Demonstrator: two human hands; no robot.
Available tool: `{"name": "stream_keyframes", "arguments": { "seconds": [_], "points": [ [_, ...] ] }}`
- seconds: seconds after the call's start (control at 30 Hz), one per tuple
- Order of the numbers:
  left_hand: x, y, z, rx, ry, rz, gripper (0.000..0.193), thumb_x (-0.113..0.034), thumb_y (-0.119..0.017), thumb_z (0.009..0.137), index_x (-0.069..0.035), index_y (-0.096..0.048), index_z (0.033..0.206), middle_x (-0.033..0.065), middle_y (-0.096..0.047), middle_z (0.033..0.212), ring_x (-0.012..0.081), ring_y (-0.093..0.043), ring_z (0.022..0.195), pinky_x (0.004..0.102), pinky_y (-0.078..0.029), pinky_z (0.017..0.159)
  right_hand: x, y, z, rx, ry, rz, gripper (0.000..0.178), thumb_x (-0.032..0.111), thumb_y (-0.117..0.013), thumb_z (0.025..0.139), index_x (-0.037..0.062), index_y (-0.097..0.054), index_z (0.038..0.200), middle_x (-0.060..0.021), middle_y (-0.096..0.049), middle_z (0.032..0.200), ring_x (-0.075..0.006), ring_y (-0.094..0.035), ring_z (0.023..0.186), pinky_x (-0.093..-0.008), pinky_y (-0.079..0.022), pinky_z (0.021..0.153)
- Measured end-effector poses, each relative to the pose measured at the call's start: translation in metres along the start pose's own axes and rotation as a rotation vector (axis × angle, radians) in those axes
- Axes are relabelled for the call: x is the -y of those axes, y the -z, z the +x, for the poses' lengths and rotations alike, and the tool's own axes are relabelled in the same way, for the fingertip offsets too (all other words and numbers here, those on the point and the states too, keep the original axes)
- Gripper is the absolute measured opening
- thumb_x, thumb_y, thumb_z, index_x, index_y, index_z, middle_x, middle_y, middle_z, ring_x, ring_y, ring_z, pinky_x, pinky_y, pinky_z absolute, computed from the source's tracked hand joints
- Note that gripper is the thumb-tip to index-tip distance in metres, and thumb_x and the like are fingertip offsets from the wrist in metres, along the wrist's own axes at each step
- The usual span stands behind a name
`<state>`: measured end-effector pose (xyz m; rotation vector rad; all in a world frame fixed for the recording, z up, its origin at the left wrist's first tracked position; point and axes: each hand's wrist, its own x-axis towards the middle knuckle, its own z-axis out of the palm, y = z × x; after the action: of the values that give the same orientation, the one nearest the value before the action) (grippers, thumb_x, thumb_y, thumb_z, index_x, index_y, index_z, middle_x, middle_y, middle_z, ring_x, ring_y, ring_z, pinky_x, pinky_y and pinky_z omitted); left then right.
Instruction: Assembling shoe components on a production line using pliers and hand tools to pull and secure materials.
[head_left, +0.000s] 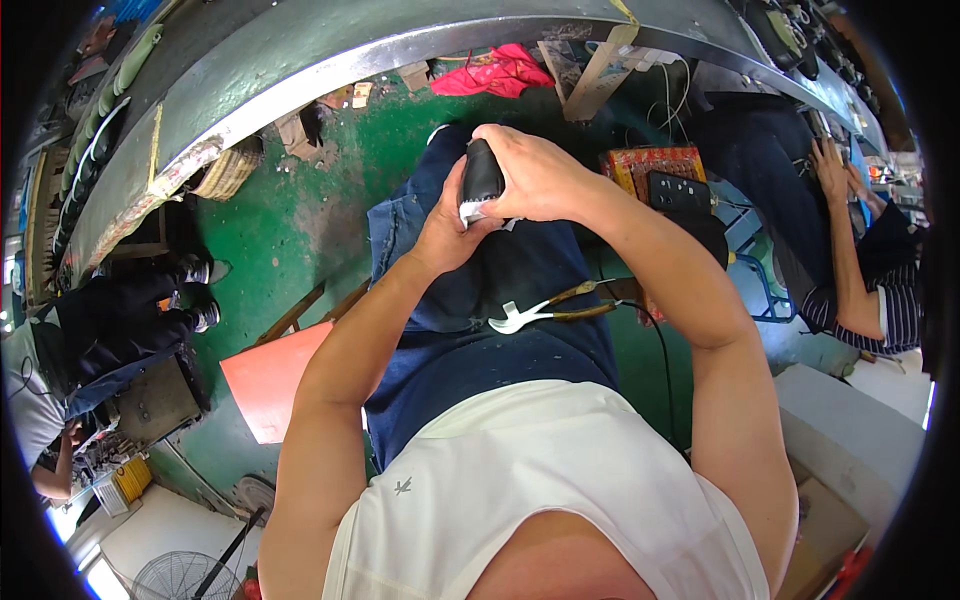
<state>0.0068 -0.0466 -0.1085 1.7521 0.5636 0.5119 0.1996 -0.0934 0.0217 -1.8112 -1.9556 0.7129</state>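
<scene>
Both hands are wrapped round a black shoe upper [482,172], held up over my knees below the metal bench edge. My left hand [443,236] grips it from the left and below, thumb along its side. My right hand [535,178] closes over its far end and right side. A ragged white edge, like lining, shows at the upper's near end; the fingers hide much of the rest. On my lap, over the blue apron, lies a pair of lasting pincers [522,317] with pale metal jaws and brown handles, touched by neither hand.
A curved metal bench [350,52] runs across the front, with a red cloth [495,72] on the green floor beneath. A red panel [272,382] stands at left, a patterned box [655,170] at right. Co-workers sit on both sides. A black cable [664,350] hangs at right.
</scene>
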Motion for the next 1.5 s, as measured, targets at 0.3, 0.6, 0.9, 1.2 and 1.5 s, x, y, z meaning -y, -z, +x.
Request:
{"name": "stream_keyframes", "arguments": {
  "seconds": [0.3,0.6,0.9,1.2,1.5],
  "points": [
    [-0.045,0.010,0.009,-0.313,0.091,-0.180,0.062,-0.009,-0.075,0.091,0.000,-0.040,0.141,0.0112,-0.064,0.128,0.0189,-0.061,0.117,0.0353,-0.049,0.102,-0.037,-0.061,-0.150,0.068,0.032,-0.087,0.073,0.046,-0.087,0.069,0.0019,-0.054,0.116,-0.0199,-0.058,0.114,-0.0398,-0.058,0.105,-0.0480,-0.049,0.088],
    [-0.044,0.025,-0.011,0.215,0.795,-0.117,0.051,-0.046,-0.063,0.099,-0.001,-0.063,0.123,0.0079,-0.070,0.106,0.0134,-0.063,0.088,0.0286,-0.052,0.074,-0.050,-0.019,-0.193,0.490,-0.298,0.492,0.046,0.023,-0.074,0.082,0.0000,-0.060,0.119,-0.0149,-0.070,0.100,-0.0247,-0.067,0.091,-0.0384,-0.052,0.078],
    [-0.040,0.022,-0.020,0.256,0.730,-0.282,0.049,0.009,-0.056,0.080,-0.003,-0.066,0.127,0.0011,-0.071,0.101,0.0057,-0.059,0.074,0.0222,-0.042,0.056,-0.004,-0.030,-0.144,0.337,-0.444,0.407,0.022,0.020,-0.061,0.093,-0.0011,-0.059,0.100,-0.0198,-0.068,0.088,-0.0330,-0.068,0.086,-0.0422,-0.051,0.076],
    [-0.041,-0.009,-0.073,0.167,0.578,-0.552,0.105,0.013,-0.052,0.071,-0.007,-0.006,0.163,0.0135,-0.025,0.164,0.0205,-0.026,0.150,0.0294,-0.018,0.121,-0.022,-0.040,-0.130,0.111,0.075,0.106,0.032,0.016,-0.062,0.092,-0.0052,-0.061,0.117,-0.0246,-0.068,0.094,-0.0423,-0.066,0.096,-0.0491,-0.051,0.088],
    [-0.042,-0.034,-0.044,-0.345,0.893,-0.702,0.063,-0.049,-0.031,0.109,-0.006,-0.040,0.154,0.0137,-0.052,0.149,0.0261,-0.050,0.136,0.0361,-0.038,0.112,-0.017,-0.064,-0.114,0.375,-0.128,-0.025,0.026,0.021,-0.066,0.090,0.0019,-0.062,0.107,-0.0217,-0.068,0.098,-0.0429,-0.065,0.095,-0.0505,-0.051,0.084]
  ]
}}
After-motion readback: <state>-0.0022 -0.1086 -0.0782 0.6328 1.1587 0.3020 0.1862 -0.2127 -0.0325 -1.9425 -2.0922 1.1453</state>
